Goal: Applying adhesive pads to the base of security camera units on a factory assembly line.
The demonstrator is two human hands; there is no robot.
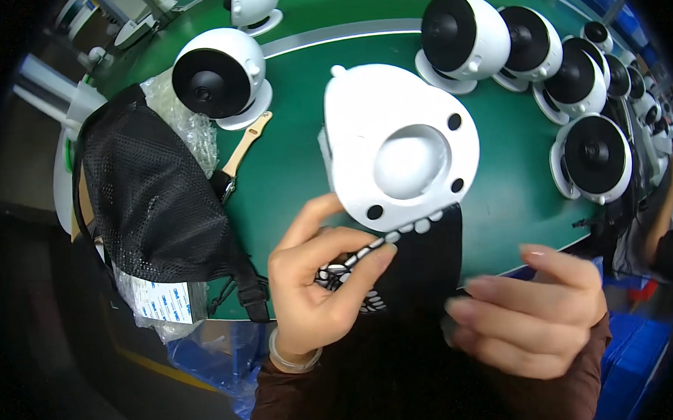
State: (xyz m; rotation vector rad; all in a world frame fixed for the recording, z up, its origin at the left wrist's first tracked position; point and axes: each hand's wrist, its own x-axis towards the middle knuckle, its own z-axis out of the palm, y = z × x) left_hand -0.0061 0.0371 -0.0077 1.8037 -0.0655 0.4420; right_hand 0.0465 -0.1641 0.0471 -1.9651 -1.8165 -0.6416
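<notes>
A white rounded housing [369, 103] lies on the green table with its flat base toward me. The base has a round recess [412, 162] and several dark round spots around it. My left hand [317, 278] pinches a black strip [354, 259] with pale oval pads, just below the housing's near edge. Some pads [421, 226] stick out along that edge. Apart from the housing, to its lower right, my right hand [536, 314] is curled with its fingertips together. Those tips are blurred, so anything small between them is hidden. A black sheet [429, 258] hangs between the hands.
Left of the housing lie a black mesh bag [152, 195], bubble wrap [190, 130] and a wooden-handled brush-like tool [247, 142]. One white ball-shaped camera [218, 76] stands behind them. Several more line the right, the nearest camera [595, 157] among them. Another person's arm [663, 203] shows far right.
</notes>
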